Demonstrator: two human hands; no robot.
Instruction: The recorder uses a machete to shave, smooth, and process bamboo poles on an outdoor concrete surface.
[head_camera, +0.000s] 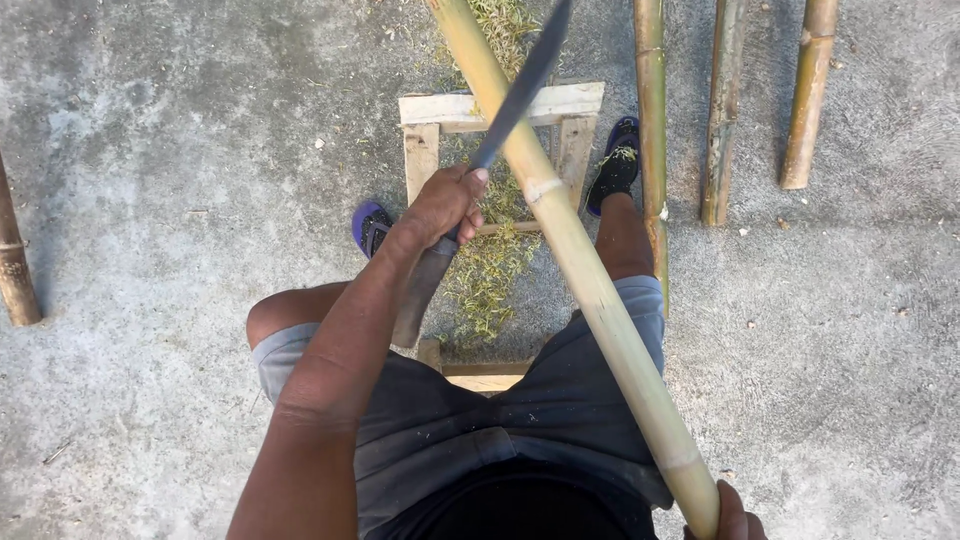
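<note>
Firmly, left hand (445, 205) presses blade (520, 85) against bamboo pole (590, 285).

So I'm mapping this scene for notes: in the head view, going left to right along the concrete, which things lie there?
Dark bamboo stub at the left edge → blue sandal → left hand gripping the long knife → wooden frame → black sandal → two short bamboo poles, then.

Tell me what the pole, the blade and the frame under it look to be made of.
Pole: bamboo, by the ringed node and smooth yellow-tan skin, seemingly scraped clean. Blade in the left hand: dark, dull metal, probably steel; its handle looks like worn wood. Frame: pale, rough-sawn, unpainted wooden slats. The right hand grips the pole's near end.
</note>
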